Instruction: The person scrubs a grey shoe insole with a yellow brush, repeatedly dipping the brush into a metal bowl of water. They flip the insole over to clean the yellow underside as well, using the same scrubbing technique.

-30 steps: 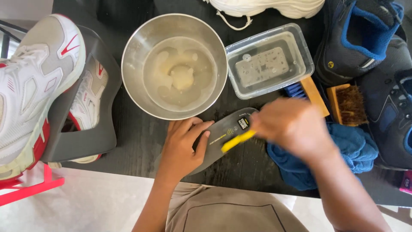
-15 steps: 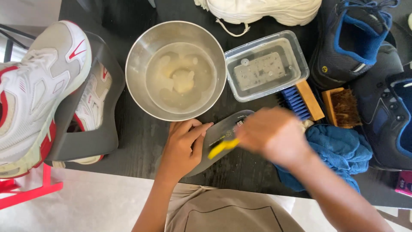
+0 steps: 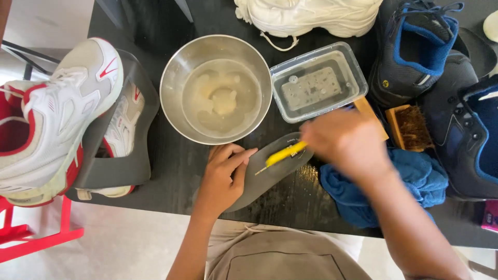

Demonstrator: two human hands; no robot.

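A grey shoe insole (image 3: pixel 270 173) lies on the black table (image 3: pixel 176 161) near its front edge. My left hand (image 3: pixel 223 176) presses down on the insole's near end. My right hand (image 3: pixel 350 142), blurred by motion, grips a small yellow brush (image 3: pixel 284 154) whose tip touches the insole's far half. Just beyond stands a steel bowl (image 3: pixel 215 88) holding cloudy water.
A clear plastic tub (image 3: pixel 317 83) of water sits right of the bowl. A blue cloth (image 3: pixel 410 181), two wooden brushes (image 3: pixel 410 127), dark blue shoes (image 3: pixel 441 67), a white sneaker (image 3: pixel 311 15) and white-red sneakers (image 3: pixel 57 114) with a grey tray (image 3: pixel 119 166) crowd the table.
My right hand has swept the yellow brush back and forth over the insole, and is now further right. My left hand has stayed on the insole.
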